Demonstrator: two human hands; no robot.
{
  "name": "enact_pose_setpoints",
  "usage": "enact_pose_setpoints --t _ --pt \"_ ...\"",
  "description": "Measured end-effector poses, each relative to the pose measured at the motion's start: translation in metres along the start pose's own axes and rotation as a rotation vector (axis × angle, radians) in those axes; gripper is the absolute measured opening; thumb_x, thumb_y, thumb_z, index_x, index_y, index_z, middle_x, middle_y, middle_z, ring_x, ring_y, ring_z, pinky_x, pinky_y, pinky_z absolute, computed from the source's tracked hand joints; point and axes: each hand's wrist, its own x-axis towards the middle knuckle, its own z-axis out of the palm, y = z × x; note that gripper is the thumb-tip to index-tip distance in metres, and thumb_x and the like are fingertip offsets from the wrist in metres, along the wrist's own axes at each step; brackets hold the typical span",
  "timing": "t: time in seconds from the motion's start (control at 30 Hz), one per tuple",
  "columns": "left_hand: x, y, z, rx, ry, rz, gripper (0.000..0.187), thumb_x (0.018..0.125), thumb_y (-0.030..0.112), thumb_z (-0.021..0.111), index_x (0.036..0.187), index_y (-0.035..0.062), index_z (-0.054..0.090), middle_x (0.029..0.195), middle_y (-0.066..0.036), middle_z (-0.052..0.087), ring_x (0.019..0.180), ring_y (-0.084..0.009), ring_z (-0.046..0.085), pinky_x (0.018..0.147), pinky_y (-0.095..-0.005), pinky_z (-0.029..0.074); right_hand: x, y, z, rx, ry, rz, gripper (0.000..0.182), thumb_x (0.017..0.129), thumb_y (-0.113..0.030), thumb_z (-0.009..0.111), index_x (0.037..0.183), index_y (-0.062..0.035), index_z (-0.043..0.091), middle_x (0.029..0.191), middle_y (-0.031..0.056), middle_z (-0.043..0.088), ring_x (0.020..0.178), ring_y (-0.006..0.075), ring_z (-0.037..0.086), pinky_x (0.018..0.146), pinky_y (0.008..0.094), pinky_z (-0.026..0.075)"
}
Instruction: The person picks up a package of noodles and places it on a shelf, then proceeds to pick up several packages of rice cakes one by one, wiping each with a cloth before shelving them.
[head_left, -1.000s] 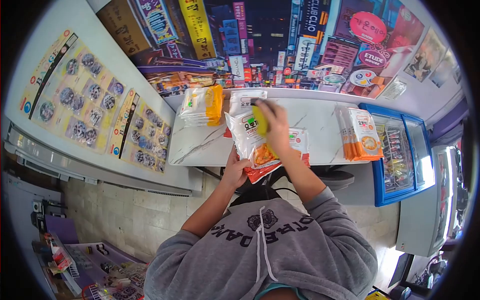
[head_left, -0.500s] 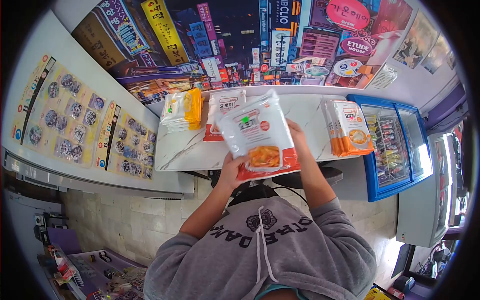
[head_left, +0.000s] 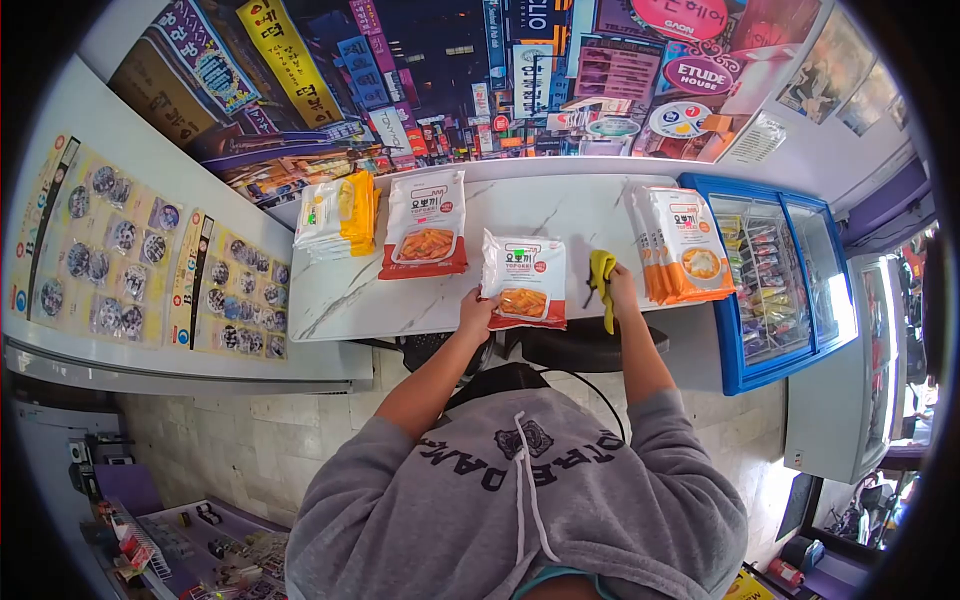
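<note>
A white and red topokki packet point(head_left: 524, 277) lies face up near the front edge of the marble-patterned table, a green sticker on it. My left hand point(head_left: 478, 314) grips its lower left corner. To the right of the packet, my right hand point(head_left: 624, 288) is closed on a crumpled yellow-green cloth point(head_left: 603, 284), which hangs down past the fingers. Behind and to the left lies another red and white topokki packet point(head_left: 427, 225). Closest to my right hand on the far side is a row of overlapping orange and white packets point(head_left: 690, 245).
A stack of yellow and white packets point(head_left: 340, 215) is at the table's left end. A blue-framed freezer point(head_left: 727, 345) adjoins the right end. On the left stands a white cabinet point(head_left: 130, 350) with badge sheets. A dark stool point(head_left: 570, 346) sits partly under the table point(head_left: 345, 310).
The packet, held up tilted in both hands before, now lies flat on the table. My right hand has left it, moved right and now shows the cloth. The view has shifted slightly.
</note>
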Motion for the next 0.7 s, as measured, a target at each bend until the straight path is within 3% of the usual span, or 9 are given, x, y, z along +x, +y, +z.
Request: enact_pose_setpoints --t 0.07,0.1,0.13,0.2,0.27,0.37,0.47,0.63,0.7 --pt "0.035 -0.039 -0.006 0.066 0.113 0.034 0.040 0.074 0.006 0.064 0.111 -0.0052 0.050 0.096 -0.014 0.058 0.085 -0.0207 0.058 0.070 -0.0301 0.048 0.050 0.055 -0.032 -0.824 0.228 -0.271 0.026 0.081 -0.015 0.050 0.101 -0.0041 0.061 0.091 0.0141 0.061 0.089 0.0248 0.055 0.080 0.0355 0.042" --pt "0.038 -0.040 -0.006 0.062 0.114 0.032 0.040 0.074 0.006 0.064 0.111 -0.0052 0.050 0.096 -0.014 0.058 0.085 -0.0207 0.058 0.070 -0.0301 0.048 0.005 0.019 0.001 -1.059 0.480 -0.374 0.028 0.074 -0.015 0.058 0.100 -0.0061 0.063 0.100 0.0189 0.058 0.100 0.0309 0.049 0.089 0.0390 0.036" --pt "0.040 -0.038 -0.006 0.298 0.125 0.078 0.043 0.073 0.011 0.066 0.110 -0.0045 0.050 0.097 -0.015 0.057 0.084 -0.0245 0.058 0.072 -0.0333 0.048 0.002 0.021 0.009 -1.063 0.477 -0.375 0.028 0.074 -0.015 0.058 0.100 -0.0061 0.063 0.100 0.0189 0.058 0.100 0.0309 0.049 0.089 0.0390 0.036" --pt "0.036 -0.029 0.002 0.524 0.139 0.121 0.046 0.072 0.016 0.068 0.110 -0.0039 0.051 0.099 -0.017 0.057 0.084 -0.0284 0.058 0.074 -0.0364 0.048 0.006 0.028 0.018 -1.232 0.307 -0.793 0.032 0.078 -0.014 0.055 0.108 -0.0035 0.058 0.098 0.0172 0.056 0.090 0.0328 0.054 0.083 0.0406 0.042" --pt "0.017 -0.005 0.016 1.376 0.346 0.293 0.043 0.071 0.019 0.065 0.107 -0.0014 0.053 0.103 -0.019 0.056 0.087 -0.0352 0.057 0.079 -0.0410 0.045 0.018 0.054 0.040 -0.936 0.106 -0.465 0.034 0.081 -0.019 0.054 0.110 -0.0009 0.056 0.098 0.0194 0.057 0.091 0.0348 0.055 0.083 0.0406 0.043" --pt "0.044 -0.026 0.000 1.167 0.198 0.313 0.034 0.077 0.018 0.056 0.103 -0.0021 0.052 0.102 -0.023 0.057 0.092 -0.0378 0.056 0.083 -0.0437 0.043 0.033 0.083 0.063 -0.815 0.042 -0.100 0.034 0.083 -0.020 0.050 0.108 0.0031 0.054 0.101 0.0221 0.058 0.092 0.0345 0.056 0.080 0.0398 0.043" --pt "0.031 -0.012 0.005 0.909 0.006 0.128 0.029 0.081 0.018 0.046 0.099 -0.0038 0.053 0.100 -0.028 0.056 0.097 -0.0397 0.053 0.082 -0.0451 0.040 0.043 0.101 0.062 -0.693 0.011 -0.035 0.036 0.084 -0.020 0.049 0.108 0.0065 0.052 0.103 0.0238 0.057 0.094 0.0349 0.056 0.080 0.0389 0.043" --pt "-0.003 0.013 0.015 0.999 0.034 0.300 0.032 0.080 0.015 0.046 0.106 -0.0036 0.051 0.098 -0.025 0.058 0.088 -0.0383 0.057 0.077 -0.0418 0.044 -0.004 0.050 0.062 -0.358 0.065 -0.119 0.031 0.081 -0.006 0.049 0.110 0.0076 0.051 0.097 0.0148 0.059 0.090 0.0227 0.056 0.078 0.0311 0.043" --pt "-0.044 0.038 0.018 0.690 0.077 0.381 0.039 0.077 0.010 0.053 0.115 -0.0002 0.048 0.089 -0.021 0.061 0.084 -0.0336 0.060 0.075 -0.0390 0.047 -0.026 0.027 0.060 -0.182 -0.008 -0.156 0.030 0.081 -0.002 0.050 0.109 0.0073 0.052 0.097 0.0105 0.058 0.090 0.0186 0.055 0.080 0.0283 0.042"
